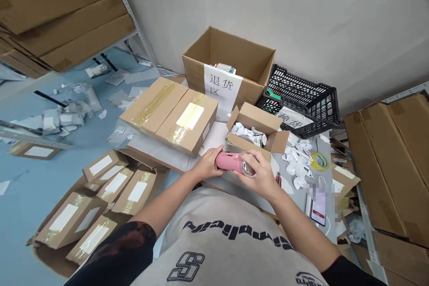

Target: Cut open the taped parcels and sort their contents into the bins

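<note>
A pink cylinder with a shiny metal end, perhaps a bottle or flask, lies sideways between my two hands in front of my chest. My left hand is closed around its left end. Around the metal end on the right, my right hand curls its fingers. Just beyond the hands stands an open small carton with crumpled paper inside. To the left of it is a large taped carton with a white label on top.
Behind stands a large open box with a paper sign, beside a black plastic crate. Paper scraps, a tape roll and a phone lie at right. Labelled parcels fill a carton at lower left.
</note>
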### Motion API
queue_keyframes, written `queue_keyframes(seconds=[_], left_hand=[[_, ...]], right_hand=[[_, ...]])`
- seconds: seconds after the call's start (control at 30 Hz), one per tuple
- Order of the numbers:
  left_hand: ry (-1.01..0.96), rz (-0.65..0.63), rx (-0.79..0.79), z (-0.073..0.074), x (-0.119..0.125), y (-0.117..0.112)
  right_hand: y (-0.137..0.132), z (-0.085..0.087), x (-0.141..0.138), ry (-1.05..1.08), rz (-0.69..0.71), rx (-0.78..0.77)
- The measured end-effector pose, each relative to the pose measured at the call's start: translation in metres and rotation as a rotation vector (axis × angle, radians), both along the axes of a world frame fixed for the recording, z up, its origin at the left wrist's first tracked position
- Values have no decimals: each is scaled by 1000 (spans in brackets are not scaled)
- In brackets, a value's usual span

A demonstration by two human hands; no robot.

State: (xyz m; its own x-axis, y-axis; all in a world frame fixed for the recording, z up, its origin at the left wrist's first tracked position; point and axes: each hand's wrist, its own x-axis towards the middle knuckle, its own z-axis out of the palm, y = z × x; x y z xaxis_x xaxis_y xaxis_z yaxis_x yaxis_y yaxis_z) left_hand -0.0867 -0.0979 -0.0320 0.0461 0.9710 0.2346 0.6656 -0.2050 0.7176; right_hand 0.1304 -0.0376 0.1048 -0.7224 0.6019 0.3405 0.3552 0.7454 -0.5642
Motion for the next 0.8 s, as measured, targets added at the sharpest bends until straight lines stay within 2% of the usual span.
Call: queue_keyframes(seconds=[0.2, 0.4, 0.6, 0.73, 0.8], left_hand=[[-65, 57, 15, -2, 6, -3], [-117, 104, -9, -14, 8, -3], [-148, 89, 11, -21, 6, -8], [-140, 113, 56, -24, 6, -10], [-107, 105, 76, -25, 6, -10]], right_hand=[[14, -9, -28, -299, 102, 27], [30, -43, -54, -489, 247, 114], [38, -71, -64, -520, 311, 217], [28, -83, -59, -478, 324, 177], [20, -88, -53, -418, 279, 146]])
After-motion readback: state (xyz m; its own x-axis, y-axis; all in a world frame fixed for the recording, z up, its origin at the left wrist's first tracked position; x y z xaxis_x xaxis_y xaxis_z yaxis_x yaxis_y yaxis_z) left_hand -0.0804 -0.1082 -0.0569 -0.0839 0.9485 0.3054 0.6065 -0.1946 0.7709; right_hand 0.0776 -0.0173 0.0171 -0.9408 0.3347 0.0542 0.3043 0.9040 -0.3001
